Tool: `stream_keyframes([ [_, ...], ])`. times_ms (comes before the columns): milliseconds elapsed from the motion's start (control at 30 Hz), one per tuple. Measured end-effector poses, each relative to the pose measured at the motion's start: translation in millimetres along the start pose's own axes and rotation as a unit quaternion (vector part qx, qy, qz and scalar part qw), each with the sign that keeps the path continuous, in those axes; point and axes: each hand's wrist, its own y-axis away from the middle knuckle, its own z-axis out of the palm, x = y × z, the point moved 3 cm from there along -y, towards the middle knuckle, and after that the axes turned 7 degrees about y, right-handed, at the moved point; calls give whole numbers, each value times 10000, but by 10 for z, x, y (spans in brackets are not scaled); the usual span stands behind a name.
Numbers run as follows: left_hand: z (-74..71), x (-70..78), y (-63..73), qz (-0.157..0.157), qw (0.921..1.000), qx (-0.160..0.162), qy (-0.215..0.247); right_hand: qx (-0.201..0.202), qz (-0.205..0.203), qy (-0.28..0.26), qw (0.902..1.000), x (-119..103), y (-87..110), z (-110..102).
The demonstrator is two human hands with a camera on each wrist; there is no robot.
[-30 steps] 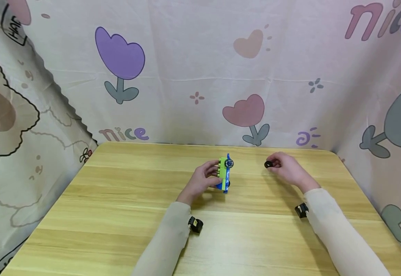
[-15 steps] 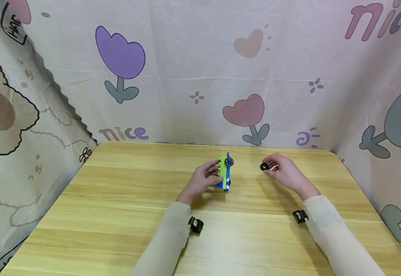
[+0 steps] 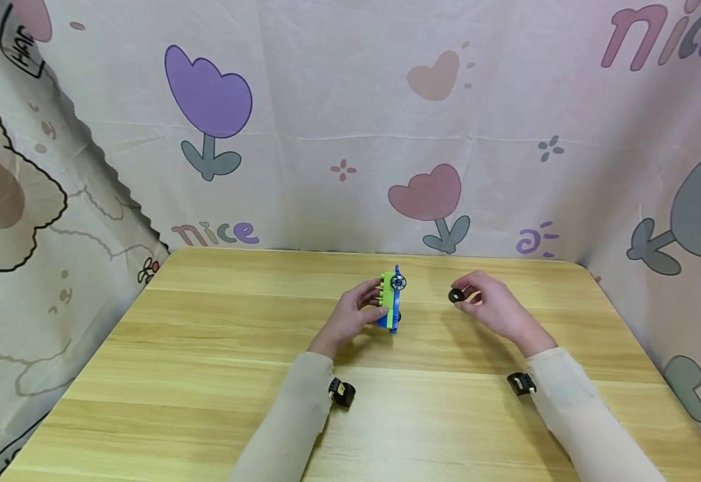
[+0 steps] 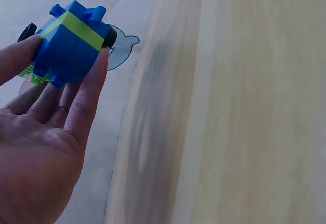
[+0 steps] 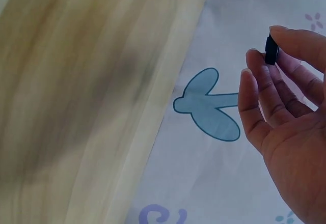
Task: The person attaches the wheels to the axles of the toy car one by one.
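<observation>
My left hand (image 3: 350, 316) grips a blue and lime-green toy brick car (image 3: 389, 301) above the table, turned on its side with its underside facing right. In the head view a wheel hub (image 3: 398, 282) shows near the car's far end. From the left wrist view, the thumb and fingers hold the car's blue end (image 4: 69, 51), and a dark wheel (image 4: 110, 37) sits at one side. To the right, my right hand (image 3: 495, 304) pinches a small black ring-shaped tyre (image 3: 456, 295) between thumb and fingertips. The right wrist view shows this tyre (image 5: 271, 50) edge-on.
A light wooden table (image 3: 205, 402) lies beneath both hands. Behind it hangs a pale cloth (image 3: 314, 100) printed with flowers, meeting the table's back edge. Each sleeve carries a small black wrist camera, the left one (image 3: 342, 393) and the right one (image 3: 521, 383).
My right hand has moved left and slightly nearer with the tyre, toward the car. The tyre has turned so its hole shows. The left hand and car have barely moved.
</observation>
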Motion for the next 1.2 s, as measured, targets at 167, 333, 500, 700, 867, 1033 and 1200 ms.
stream_keyframes([
  [167,-1,-14,6,42,9999,83,-89,-105,-54,16,9999,-42,16,44],
  [333,-16,-10,9,72,9998,96,-180,-42,-164,117,9998,-105,13,64],
  [500,-33,-5,7,156,9995,104,-236,14,-165,157,9997,-171,26,80],
  [700,-28,-4,11,221,9991,75,-366,16,-283,67,9996,-275,55,113],
  [867,-18,-10,13,213,9988,63,-441,155,-459,-16,9988,-356,78,140],
  [1033,9,74,57,174,9992,38,-372,161,-557,-8,9983,-434,99,165],
  [1200,81,284,165,61,9995,-53,-304,129,-568,-8,9983,-498,104,196],
])
